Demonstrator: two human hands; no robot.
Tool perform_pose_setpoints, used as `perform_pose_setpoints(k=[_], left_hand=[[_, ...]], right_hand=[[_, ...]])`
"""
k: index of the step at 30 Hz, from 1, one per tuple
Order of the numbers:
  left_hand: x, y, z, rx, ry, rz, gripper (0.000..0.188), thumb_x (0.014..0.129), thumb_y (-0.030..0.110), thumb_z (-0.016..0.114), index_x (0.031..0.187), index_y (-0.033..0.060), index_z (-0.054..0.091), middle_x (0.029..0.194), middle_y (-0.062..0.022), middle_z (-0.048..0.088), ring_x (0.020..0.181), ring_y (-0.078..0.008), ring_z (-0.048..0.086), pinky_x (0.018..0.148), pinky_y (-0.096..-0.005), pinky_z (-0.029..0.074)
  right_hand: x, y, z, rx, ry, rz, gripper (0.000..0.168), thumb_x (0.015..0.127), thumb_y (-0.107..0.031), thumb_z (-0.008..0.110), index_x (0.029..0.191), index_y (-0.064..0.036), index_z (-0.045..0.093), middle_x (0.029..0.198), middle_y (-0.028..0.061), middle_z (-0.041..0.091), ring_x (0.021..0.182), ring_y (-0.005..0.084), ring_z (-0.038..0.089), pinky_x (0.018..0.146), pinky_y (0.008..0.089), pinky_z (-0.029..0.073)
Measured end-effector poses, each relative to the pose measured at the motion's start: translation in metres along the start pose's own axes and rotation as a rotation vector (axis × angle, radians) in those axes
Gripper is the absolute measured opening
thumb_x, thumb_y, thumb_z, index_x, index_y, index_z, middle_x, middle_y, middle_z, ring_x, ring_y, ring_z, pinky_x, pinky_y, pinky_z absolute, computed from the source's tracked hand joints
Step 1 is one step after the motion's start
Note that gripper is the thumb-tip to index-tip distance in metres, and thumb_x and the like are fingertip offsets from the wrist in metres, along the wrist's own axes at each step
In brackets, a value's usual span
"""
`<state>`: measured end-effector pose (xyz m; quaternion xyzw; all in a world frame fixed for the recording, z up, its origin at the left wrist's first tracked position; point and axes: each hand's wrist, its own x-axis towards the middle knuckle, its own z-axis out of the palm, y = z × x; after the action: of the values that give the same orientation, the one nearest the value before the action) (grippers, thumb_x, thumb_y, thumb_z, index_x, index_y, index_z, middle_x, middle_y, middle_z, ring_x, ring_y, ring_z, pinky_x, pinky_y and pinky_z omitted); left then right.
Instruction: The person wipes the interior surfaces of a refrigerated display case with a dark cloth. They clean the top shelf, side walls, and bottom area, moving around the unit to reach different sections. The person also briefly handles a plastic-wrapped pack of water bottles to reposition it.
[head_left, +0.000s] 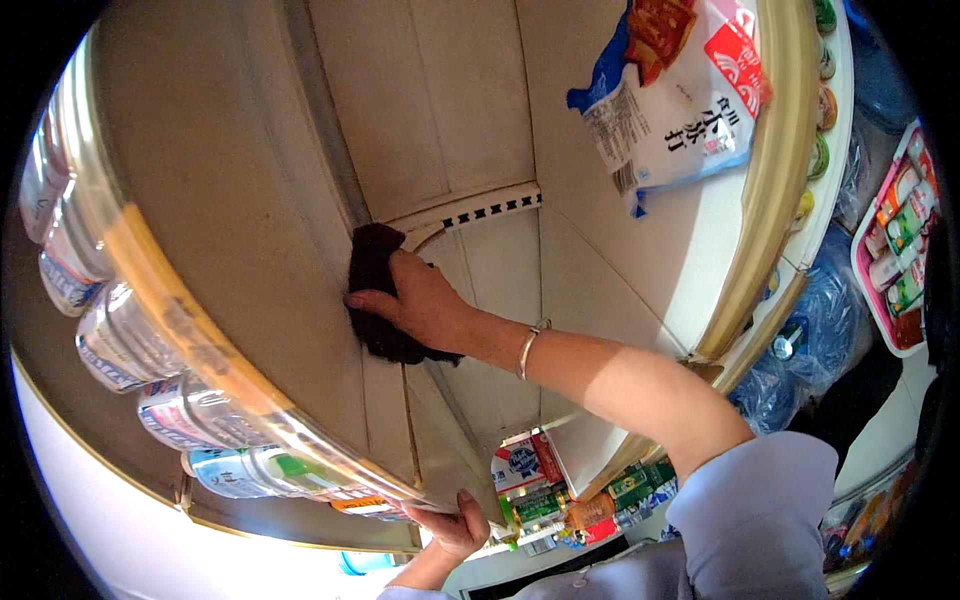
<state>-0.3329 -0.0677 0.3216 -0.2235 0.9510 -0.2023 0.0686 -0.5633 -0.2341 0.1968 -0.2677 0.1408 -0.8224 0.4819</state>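
My right hand (427, 300), with a metal bangle at its wrist, grips a dark cloth (375, 322) and presses it against the back part of a pale shelf board (240, 225). Near the bottom, my left hand (454, 525) holds the shelf's front edge (397, 487), thumb on one side and fingers on the other. Beside the shelf's yellowish front rim at the upper right lies a white and blue plastic packet (675, 127) bearing writing. A white slotted metal strip (491, 211) runs beyond the cloth.
Clear plastic containers (127, 337) line the level beyond the left shelf rim (187, 300). Drink cartons and cans (525, 469) stand below. On the right are large blue water bottles (825, 307) in clear wrap and a pink-edged tray (862, 277) of small packages.
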Motion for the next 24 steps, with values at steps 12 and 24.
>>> perform_pose_setpoints(k=[12,24], left_hand=[[0.011,0.004,-0.001,0.16,-0.033,0.05,0.081,0.08,-0.004,0.04,0.136,-0.0043,-0.019,0.142,-0.0279,-0.021,0.134,-0.0402,-0.01,0.106,-0.0484,-0.003],[0.022,0.003,-0.001,0.154,0.008,0.097,0.086,0.073,0.0,0.046,0.14,-0.0008,-0.009,0.142,-0.0315,-0.015,0.132,-0.0468,-0.013,0.102,-0.0564,-0.009]], right_hand=[[0.15,-0.193,-0.132,-1.111,1.042,-0.914,0.06,0.09,-0.031,0.045,0.134,0.006,0.028,0.138,0.0259,0.027,0.128,0.0375,0.026,0.107,0.0425,0.021],[-0.012,-0.102,-0.002,0.51,0.159,-0.518,0.056,0.096,-0.024,0.03,0.139,0.006,0.009,0.147,0.023,0.001,0.137,0.0316,-0.003,0.111,0.0356,0.001]])
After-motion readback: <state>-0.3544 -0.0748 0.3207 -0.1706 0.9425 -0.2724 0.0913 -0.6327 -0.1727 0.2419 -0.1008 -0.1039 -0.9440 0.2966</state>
